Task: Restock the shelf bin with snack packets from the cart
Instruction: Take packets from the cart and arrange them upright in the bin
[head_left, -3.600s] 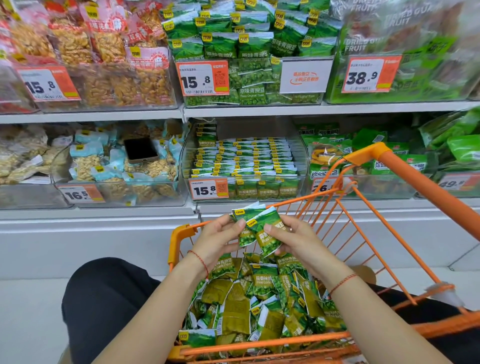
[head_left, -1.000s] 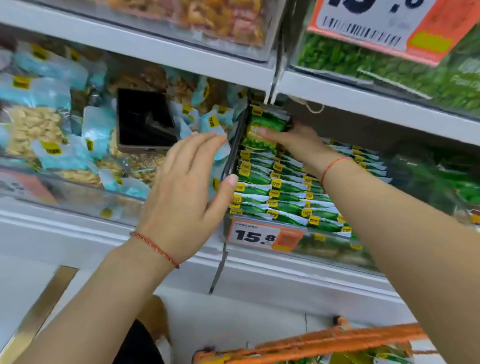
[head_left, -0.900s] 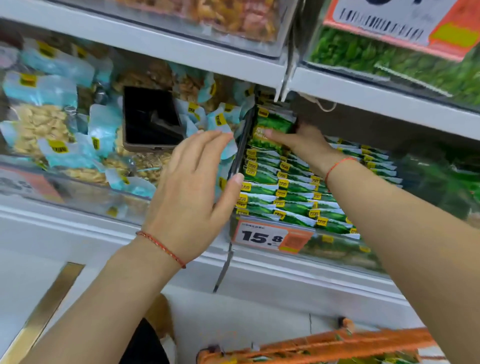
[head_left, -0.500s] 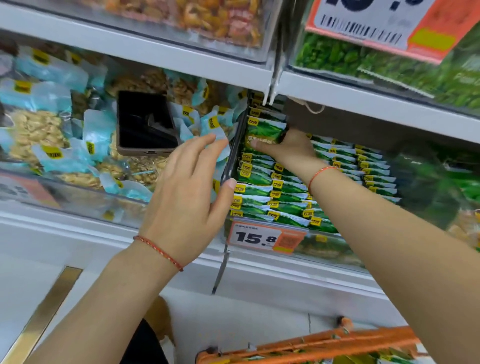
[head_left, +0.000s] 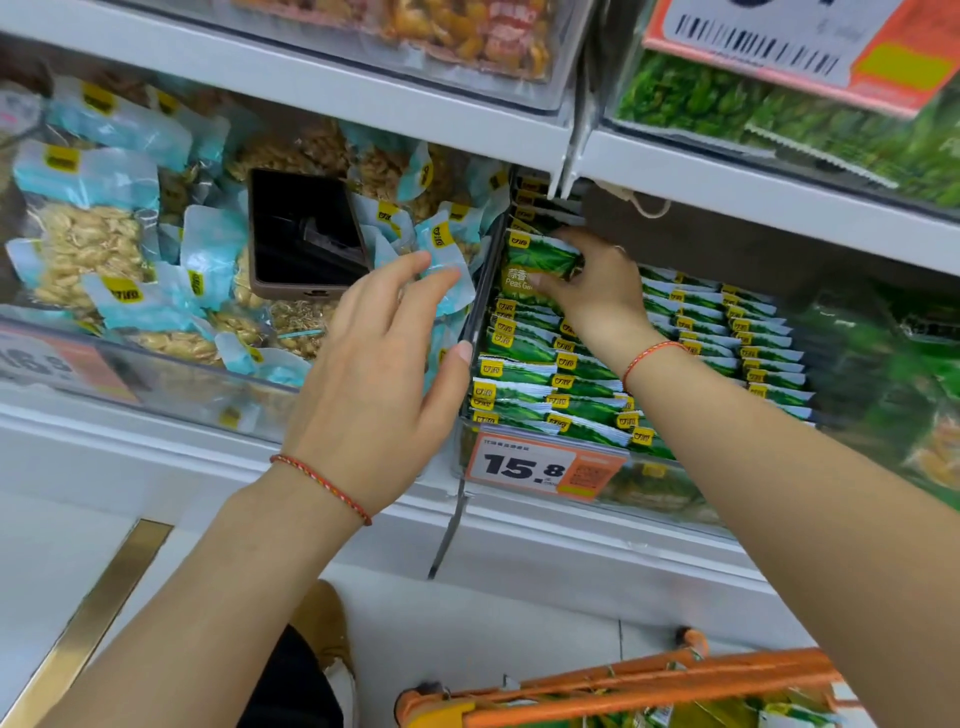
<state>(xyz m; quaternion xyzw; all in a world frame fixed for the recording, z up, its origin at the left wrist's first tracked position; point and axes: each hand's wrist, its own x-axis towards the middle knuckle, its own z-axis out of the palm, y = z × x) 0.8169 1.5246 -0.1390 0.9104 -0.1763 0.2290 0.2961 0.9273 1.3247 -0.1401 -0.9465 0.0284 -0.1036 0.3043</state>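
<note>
A green packet (head_left: 540, 265) stands at the back left corner of the bin (head_left: 670, 488), tilted a little, its face showing pale print. The right hand (head_left: 597, 296) grasps it, thumb low on the packet's face and fingers curled over its right edge, reaching in under the shelf (head_left: 753, 192) above. In front of that packet, toward the bin's front wall, rows of packets (head_left: 587, 395) lie overlapped like shingles, each with a yellow tag at its corner. More rows run off to the right of the wrist, which wears a red cord (head_left: 652, 353).

The left hand (head_left: 374, 364) hovers just left of the bin, released, fingers spread and loosely bent, gripping nothing; its thumb tip lies close to the bin's dark left wall, though contact cannot be told. It too wears a red cord at the wrist.

On the bin's front wall hangs an orange and white price tag (head_left: 543, 462) reading 15.8. Left of the bin sits another clear bin of blue packets (head_left: 124, 296) with pale nuts inside, and a dark phone (head_left: 304, 234) lies on top of them. Below the bin, at the lower edge of view, the orange cart (head_left: 644, 680) rim shows, with green and yellow packets inside it. Right of the bin, blurred green bags fill the next compartment.
</note>
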